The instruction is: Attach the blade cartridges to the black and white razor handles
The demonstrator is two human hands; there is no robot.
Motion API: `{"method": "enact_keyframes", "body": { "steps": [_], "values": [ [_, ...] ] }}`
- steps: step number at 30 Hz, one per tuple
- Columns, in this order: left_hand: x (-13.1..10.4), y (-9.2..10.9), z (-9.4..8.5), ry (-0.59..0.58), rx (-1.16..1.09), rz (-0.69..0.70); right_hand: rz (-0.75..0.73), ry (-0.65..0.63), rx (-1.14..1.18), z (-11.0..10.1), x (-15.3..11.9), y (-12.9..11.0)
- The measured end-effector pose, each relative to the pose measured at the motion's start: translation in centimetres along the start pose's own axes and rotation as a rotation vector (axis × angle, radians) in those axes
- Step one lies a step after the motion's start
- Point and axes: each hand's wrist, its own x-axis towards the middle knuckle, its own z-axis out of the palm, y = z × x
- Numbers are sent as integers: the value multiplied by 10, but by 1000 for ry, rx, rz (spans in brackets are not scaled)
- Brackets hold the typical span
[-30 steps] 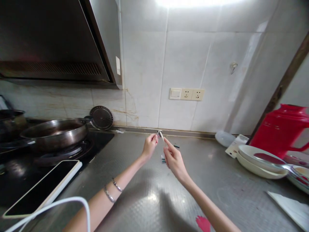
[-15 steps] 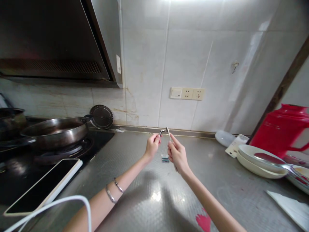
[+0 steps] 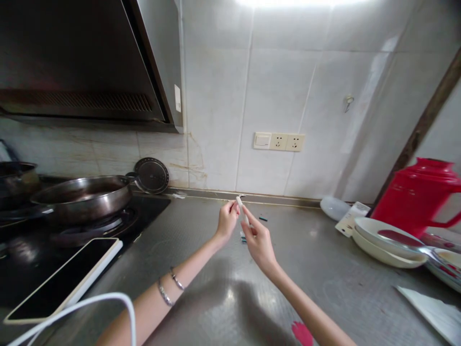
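Observation:
Above the steel counter (image 3: 201, 293), my two hands meet near the wall. My right hand (image 3: 260, 242) is closed around a slim white stick-like handle (image 3: 240, 203), its index finger stretched along it. My left hand (image 3: 226, 223) pinches at the handle's upper end, where a small dark curved piece (image 3: 242, 195) shows; fingers hide most of it, and I cannot tell whether the two are joined. Below the hands lies a small pack with teal bars (image 3: 244, 239), partly covered by my right hand. A short dark teal bar (image 3: 263, 219) lies loose behind it.
To the left are a steel pan (image 3: 86, 194) on the stove, a phone (image 3: 65, 281) and a white cable (image 3: 108, 295) in front. On the right stand stacked white dishes (image 3: 389, 254), a red thermos jug (image 3: 414, 197) and a white paper sheet (image 3: 428, 312).
My right hand has moved left, bringing the white handle up against my left fingers and the dark piece. The loose teal bar now shows beyond my right hand.

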Motion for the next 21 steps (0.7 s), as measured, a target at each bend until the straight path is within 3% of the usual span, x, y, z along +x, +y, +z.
{"method": "enact_keyframes", "body": {
  "steps": [4, 8, 12, 15, 17, 21],
  "values": [
    [0, 1, 0, 4, 23, 3, 42, 88, 11, 0, 1, 1],
    [0, 1, -1, -8, 29, 0, 40, 15, 10, -1, 3, 0],
    [0, 0, -1, 0, 32, 1, 59, 60, -24, -1, 2, -2],
    [1, -1, -2, -2, 31, -13, 9, -7, -50, -1, 0, -4],
    [1, -1, -3, -11, -2, -39, -43, -26, -58, -6, 4, -7],
    [3, 5, -6, -55, -117, -122, -61, 111, 10, -32, 25, -20]
  ]
}}
